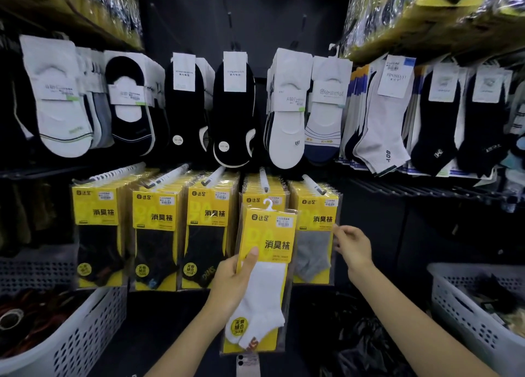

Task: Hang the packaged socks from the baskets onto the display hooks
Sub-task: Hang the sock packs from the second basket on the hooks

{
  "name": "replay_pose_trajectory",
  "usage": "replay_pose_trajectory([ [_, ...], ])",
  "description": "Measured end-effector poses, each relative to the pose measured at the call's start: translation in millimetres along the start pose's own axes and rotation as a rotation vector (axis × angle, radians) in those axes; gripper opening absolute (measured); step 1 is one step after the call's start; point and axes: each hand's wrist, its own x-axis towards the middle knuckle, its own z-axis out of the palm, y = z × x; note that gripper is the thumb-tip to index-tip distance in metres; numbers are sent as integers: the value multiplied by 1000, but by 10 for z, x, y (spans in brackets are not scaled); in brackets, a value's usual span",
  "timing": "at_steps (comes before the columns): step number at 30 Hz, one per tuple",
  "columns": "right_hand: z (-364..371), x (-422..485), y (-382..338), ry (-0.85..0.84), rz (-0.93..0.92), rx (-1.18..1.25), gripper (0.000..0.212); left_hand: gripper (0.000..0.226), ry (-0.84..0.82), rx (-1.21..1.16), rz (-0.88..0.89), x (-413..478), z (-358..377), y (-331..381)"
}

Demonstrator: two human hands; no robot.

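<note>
The hanging step is under way. The left hand (235, 280) grips a sock pack (265, 260) by its left edge, thumb across the yellow card, and holds it upright with white socks showing. The pack's small white hanger (268, 205) sits just below the tip of the hook (264, 182) straight above that hand, not yet on it. Next the pack likely needs lifting until the hanger's opening meets the hook tip, then sliding back.

To the right, the right hand (352, 246) has loosely curled fingers at the edge of the hung grey-sock pack (314, 243); whether it pinches it I cannot tell.

The left basket (93, 320), beside the left forearm, holds dark and reddish items, too blurred to name. The right basket (454, 317), beyond the right forearm, holds dark packs.
</note>
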Motion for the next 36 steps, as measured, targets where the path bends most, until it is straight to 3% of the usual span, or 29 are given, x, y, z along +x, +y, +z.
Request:
replay_pose_trajectory([
  [2,27,-204,-177,-258,-70,36,21,64,-86,14,24,-61,-15,-21],
  [4,51,-387,-388,-456,-155,-3,25,50,-176,-15,36,-118,-7,-50],
  [5,57,-456,-483,-543,-190,-29,26,62,-215,-8,48,-147,-7,-41],
  [8,58,-602,-667,-736,-257,-119,24,29,-264,51,79,-233,-15,3],
  [10,57,-655,-705,-769,-284,-127,18,29,-271,59,82,-270,-34,46],
  [15,30,-700,-725,-685,-333,-43,9,34,-178,87,109,-321,-46,134],
  [18,-1,-734,-752,-663,-349,-30,9,55,-144,93,104,-320,-23,129],
  [21,-31,-749,-760,-635,-335,27,9,49,-135,66,94,-292,44,142],
  [25,-93,-711,-628,-625,-186,52,38,59,-154,29,88,-224,162,184],
  [28,-150,-683,-430,-660,-67,83,46,40,-170,1,92,-172,313,246],
  [31,-211,-618,-301,-532,-46,167,32,26,-183,-18,61,-73,492,221],
  [34,-281,-462,-265,-301,-37,244,18,52,-214,35,-5,41,633,187],
  [36,-307,-344,-294,-226,-49,248,13,56,-276,56,-27,111,728,186],
])
